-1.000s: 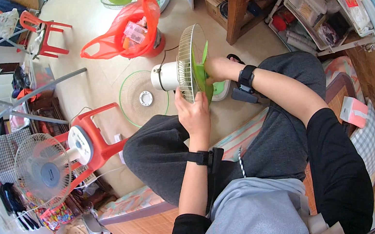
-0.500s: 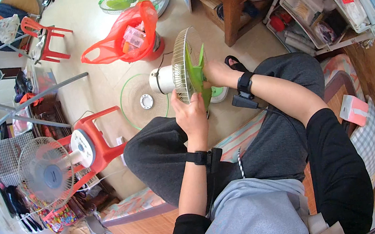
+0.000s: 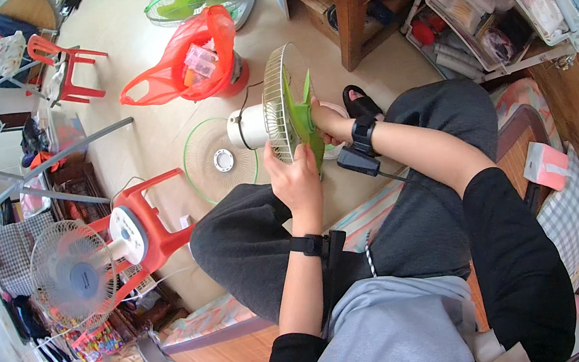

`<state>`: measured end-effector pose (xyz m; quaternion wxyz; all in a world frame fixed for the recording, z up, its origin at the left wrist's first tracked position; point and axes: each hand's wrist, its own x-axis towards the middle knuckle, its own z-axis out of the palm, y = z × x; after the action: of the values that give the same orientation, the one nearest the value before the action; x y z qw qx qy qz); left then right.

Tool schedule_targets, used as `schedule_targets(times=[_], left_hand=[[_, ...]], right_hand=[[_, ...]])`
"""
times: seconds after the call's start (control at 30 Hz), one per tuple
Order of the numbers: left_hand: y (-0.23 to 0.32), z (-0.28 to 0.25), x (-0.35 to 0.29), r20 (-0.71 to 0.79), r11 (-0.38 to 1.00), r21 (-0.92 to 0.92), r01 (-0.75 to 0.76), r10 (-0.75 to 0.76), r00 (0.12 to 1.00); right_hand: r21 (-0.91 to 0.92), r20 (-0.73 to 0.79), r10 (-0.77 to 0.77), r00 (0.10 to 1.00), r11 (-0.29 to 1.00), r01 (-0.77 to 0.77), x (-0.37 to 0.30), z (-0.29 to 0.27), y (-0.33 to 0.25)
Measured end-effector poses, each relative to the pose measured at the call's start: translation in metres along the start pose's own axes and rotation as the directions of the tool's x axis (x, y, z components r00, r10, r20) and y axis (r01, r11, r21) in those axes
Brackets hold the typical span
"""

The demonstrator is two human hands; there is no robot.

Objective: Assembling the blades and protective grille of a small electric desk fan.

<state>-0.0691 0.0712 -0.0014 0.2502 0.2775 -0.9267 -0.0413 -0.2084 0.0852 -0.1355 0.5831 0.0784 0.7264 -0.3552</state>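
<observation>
An electric fan without its front cover stands before my knees, its white motor housing point(image 3: 247, 128) facing left. My left hand point(image 3: 296, 184) is closed on the lower edge of the cream wire rear guard point(image 3: 276, 96), fingertips close to the green fan blades point(image 3: 304, 119). From the right, my right hand point(image 3: 331, 121) reaches the middle of the blades, fingers curled together at the hub. What those fingers pinch is hidden. The fan's base is mostly covered by my hand and wrist. A round wire front guard with a green rim point(image 3: 256, 163) lies flat on the floor.
Beyond the fan stands a red bucket lined with a red plastic bag point(image 3: 210, 61). Another green-bladed fan point(image 3: 197, 2) is farther back. At left, a white fan point(image 3: 80, 271) rests against a red stool point(image 3: 159, 220). A wooden desk point(image 3: 347, 20) and white storage rack point(image 3: 491, 69) stand right.
My right hand has turned at the hub, its wrist and wristband shifting slightly left and down. My left hand stays on the rear guard. The whole view has shifted slightly.
</observation>
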Motion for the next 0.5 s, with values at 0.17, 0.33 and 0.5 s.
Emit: schedule_targets(times=[0.17,0.33,0.5], left_hand=[[-0.007,0.001,0.0,-0.027,1.0,0.023,0.003,-0.002,1.0],[-0.009,0.003,0.005,-0.036,0.999,0.032,0.043,-0.042,0.998],[-0.004,0.003,0.006,-0.035,0.999,0.005,0.039,-0.039,0.999]], right_hand=[[0.2,-0.078,0.079,0.994,0.978,-0.062,0.062,0.029,0.019],[-0.069,-0.252,-0.16,0.954,0.987,0.147,0.042,0.03,0.012],[-0.566,-0.294,-0.6,0.744,0.736,0.371,-0.011,0.019,0.001]])
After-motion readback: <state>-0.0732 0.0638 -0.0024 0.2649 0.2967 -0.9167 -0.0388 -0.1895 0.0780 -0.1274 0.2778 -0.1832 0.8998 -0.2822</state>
